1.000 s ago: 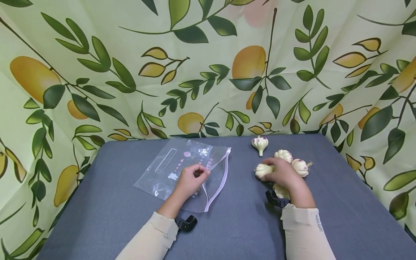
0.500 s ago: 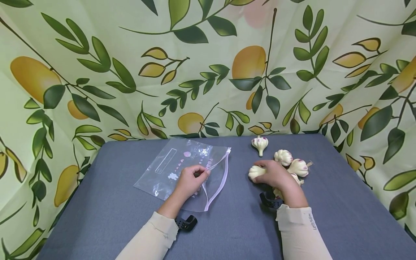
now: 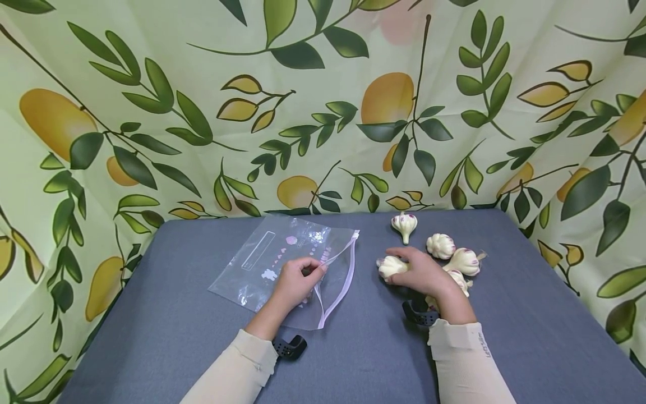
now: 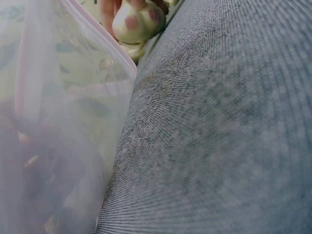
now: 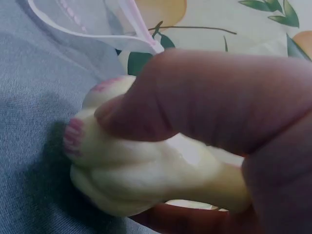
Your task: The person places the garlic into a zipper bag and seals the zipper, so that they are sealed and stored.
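A clear zip bag (image 3: pixel 252 275) with pink print and a pink zip edge lies on the left half of the table. My left hand (image 3: pixel 298 280) pinches one edge of its mouth and lifts it, so the mouth gapes to the right. In my right hand (image 3: pixel 424 275) is a garlic bulb (image 3: pixel 391 267), white with purple-pink patches, held between thumb and fingers to the right of the bag. The right wrist view shows the thumb (image 5: pixel 146 102) across the bulb (image 5: pixel 122 161), its stem pointing toward the palm. The bag's mouth (image 5: pixel 141 39) stands just beyond.
One garlic bulb (image 3: pixel 404 225) lies by itself near the table's back edge. Several more, among them a bulb (image 3: pixel 441 246) and another bulb (image 3: pixel 464 262), cluster behind and beside the right hand. A leaf-patterned cloth (image 3: pixel 323 140) hangs behind the grey table (image 3: pixel 363 359).
My right hand has moved left with the garlic bulb, away from the cluster and closer to the bag, uncovering more of the other bulbs. The left hand keeps its place on the bag.
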The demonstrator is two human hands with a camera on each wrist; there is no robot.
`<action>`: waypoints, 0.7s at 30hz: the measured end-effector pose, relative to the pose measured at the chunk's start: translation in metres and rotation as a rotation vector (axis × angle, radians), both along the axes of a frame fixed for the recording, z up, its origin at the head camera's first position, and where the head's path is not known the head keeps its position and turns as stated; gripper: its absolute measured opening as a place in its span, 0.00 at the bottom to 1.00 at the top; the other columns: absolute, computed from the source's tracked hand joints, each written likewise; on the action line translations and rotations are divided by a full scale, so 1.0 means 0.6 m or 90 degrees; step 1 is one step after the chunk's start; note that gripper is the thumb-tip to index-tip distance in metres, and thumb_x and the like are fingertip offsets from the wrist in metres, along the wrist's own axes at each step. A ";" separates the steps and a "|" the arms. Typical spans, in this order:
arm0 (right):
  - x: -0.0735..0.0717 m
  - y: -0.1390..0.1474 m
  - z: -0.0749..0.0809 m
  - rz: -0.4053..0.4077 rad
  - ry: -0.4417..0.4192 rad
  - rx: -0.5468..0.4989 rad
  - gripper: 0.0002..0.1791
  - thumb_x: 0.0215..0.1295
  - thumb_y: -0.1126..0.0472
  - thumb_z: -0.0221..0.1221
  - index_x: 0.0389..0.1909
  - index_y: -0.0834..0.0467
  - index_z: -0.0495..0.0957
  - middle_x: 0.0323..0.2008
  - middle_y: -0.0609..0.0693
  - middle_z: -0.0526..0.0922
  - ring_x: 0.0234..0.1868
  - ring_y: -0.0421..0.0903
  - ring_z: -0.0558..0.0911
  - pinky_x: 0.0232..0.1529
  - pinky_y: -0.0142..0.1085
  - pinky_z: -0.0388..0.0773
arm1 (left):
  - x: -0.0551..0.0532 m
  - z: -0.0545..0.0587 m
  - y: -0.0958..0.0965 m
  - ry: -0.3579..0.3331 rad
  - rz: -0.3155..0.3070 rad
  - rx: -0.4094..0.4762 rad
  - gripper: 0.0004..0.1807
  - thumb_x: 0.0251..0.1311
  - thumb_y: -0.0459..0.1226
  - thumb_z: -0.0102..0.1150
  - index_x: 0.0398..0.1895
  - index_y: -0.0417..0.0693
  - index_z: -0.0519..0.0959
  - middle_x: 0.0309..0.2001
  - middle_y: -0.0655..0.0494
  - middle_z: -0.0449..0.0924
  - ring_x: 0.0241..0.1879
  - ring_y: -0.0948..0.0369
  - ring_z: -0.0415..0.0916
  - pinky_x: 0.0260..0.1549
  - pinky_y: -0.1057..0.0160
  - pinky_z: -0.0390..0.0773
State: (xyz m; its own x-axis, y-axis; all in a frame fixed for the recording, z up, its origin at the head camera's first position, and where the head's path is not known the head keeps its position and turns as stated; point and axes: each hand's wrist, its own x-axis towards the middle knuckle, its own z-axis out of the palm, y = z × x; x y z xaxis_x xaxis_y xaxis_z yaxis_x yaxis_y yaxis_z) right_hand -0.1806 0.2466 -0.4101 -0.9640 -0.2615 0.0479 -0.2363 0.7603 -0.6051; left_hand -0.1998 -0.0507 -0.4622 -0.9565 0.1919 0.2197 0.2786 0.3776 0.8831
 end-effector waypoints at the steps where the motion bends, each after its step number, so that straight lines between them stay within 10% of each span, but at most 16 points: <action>1: 0.000 -0.001 0.000 -0.002 0.005 0.001 0.33 0.47 0.57 0.67 0.57 0.60 0.74 0.54 0.58 0.78 0.52 0.53 0.76 0.53 0.48 0.71 | 0.000 0.000 0.000 -0.001 0.000 -0.002 0.06 0.55 0.45 0.63 0.26 0.57 0.82 0.19 0.60 0.76 0.07 0.66 0.65 0.05 0.62 0.71; 9: 0.001 -0.005 0.002 -0.002 -0.024 -0.033 0.24 0.45 0.61 0.68 0.45 0.55 0.72 0.40 0.52 0.78 0.34 0.46 0.74 0.37 0.37 0.70 | 0.001 0.001 0.000 -0.009 0.000 0.002 0.06 0.55 0.46 0.63 0.27 0.57 0.82 0.19 0.60 0.76 0.07 0.65 0.65 0.05 0.62 0.70; 21: -0.001 -0.007 0.003 -0.039 -0.028 0.005 0.33 0.40 0.60 0.64 0.55 0.60 0.74 0.49 0.60 0.72 0.40 0.49 0.73 0.39 0.37 0.70 | 0.000 0.003 -0.001 0.003 0.006 -0.017 0.05 0.55 0.46 0.63 0.26 0.57 0.82 0.20 0.61 0.76 0.09 0.66 0.66 0.09 0.63 0.71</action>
